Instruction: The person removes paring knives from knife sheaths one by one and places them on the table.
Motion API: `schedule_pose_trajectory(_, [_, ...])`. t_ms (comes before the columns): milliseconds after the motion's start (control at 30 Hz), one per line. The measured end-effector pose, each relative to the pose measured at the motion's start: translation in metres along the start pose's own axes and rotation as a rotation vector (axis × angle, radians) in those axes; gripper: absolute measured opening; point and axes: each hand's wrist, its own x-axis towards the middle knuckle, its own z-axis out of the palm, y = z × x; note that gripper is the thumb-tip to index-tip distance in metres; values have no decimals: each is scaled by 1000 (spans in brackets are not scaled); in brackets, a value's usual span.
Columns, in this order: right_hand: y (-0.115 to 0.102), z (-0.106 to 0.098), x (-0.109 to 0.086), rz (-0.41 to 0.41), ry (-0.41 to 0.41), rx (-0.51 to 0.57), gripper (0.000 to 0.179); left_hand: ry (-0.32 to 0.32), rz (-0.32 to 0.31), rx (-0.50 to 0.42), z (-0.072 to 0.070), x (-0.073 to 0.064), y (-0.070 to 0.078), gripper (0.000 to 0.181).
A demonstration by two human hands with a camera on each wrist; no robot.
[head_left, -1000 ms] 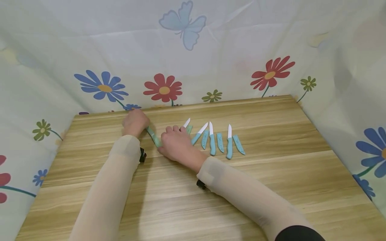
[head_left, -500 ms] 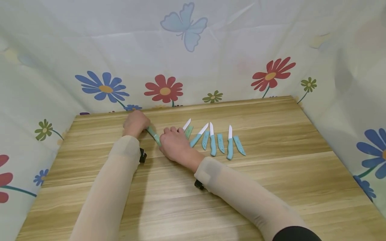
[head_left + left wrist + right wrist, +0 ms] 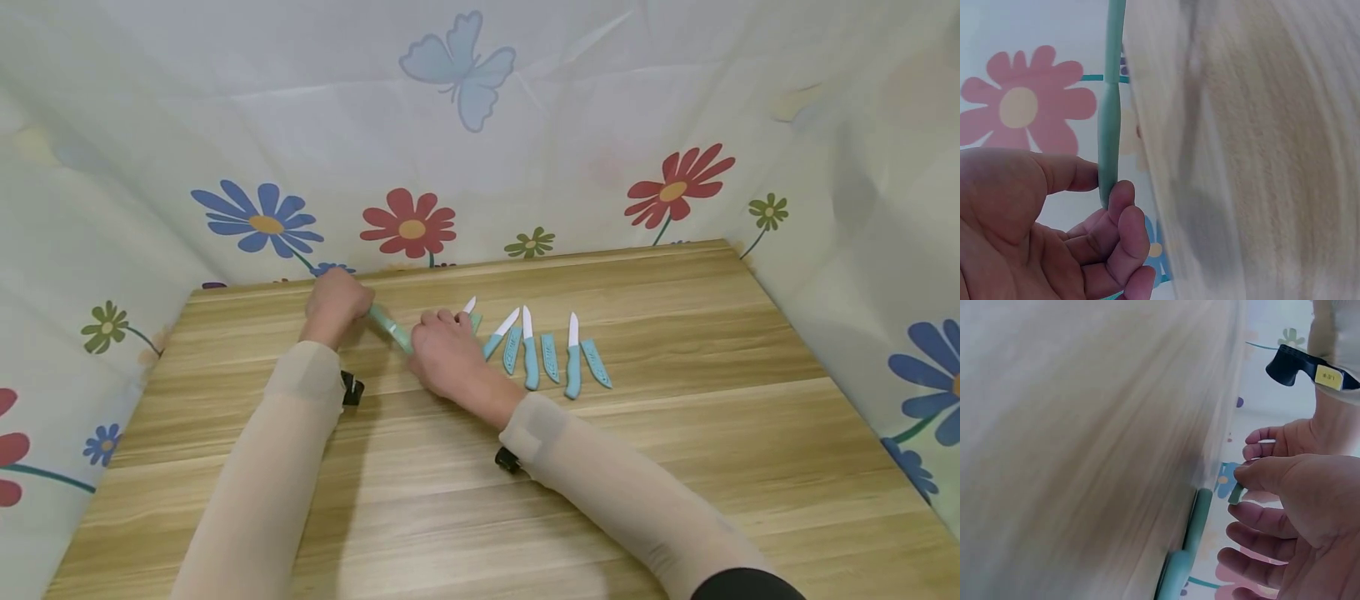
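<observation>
My left hand [image 3: 337,302] pinches the handle end of a light-green paring knife [image 3: 1109,134] between thumb and fingers. Its green sheath [image 3: 1114,44] covers the blade side, and a small pale band shows where sheath and handle meet in the head view. At the sheath's other end, my right hand [image 3: 450,357] pinches the tip with thumb and forefinger. The knife slants above the table between both hands. Partly hidden behind the right hand lie another green knife [image 3: 470,304] with a white blade and its green sheath [image 3: 476,320].
Three blue knives with white blades lie right of my right hand: one slanted [image 3: 504,330], one in the middle [image 3: 530,358], one farther right [image 3: 573,367]. Blue sheaths [image 3: 550,358] lie beside them. The wooden table [image 3: 675,317] meets a flowered curtain [image 3: 570,167] at its back edge.
My right hand has shifted slightly right and up with the sheath end, after a small move left. The pale band between handle and sheath shows more clearly. The left hand barely moved.
</observation>
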Motion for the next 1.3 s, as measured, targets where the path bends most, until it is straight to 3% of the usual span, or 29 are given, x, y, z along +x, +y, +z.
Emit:
schedule_pose_trajectory(167, [9,-4,-5,15,36,-6,21,15,59,-41,-2,-2,1,25])
schedule_pose_trajectory(367, [19,-10,-11,15,76,-18,24,7,86,-187,-5,-2,1,27])
schedule_pose_trajectory(1000, [49,-32,-35,18,168,-13,17,16,167,-377,-4,-34,7,39])
schedule_pose_trajectory(1300, [68,-37,-48,19,188,50,13,-80,157,-613,1,-49,13,44])
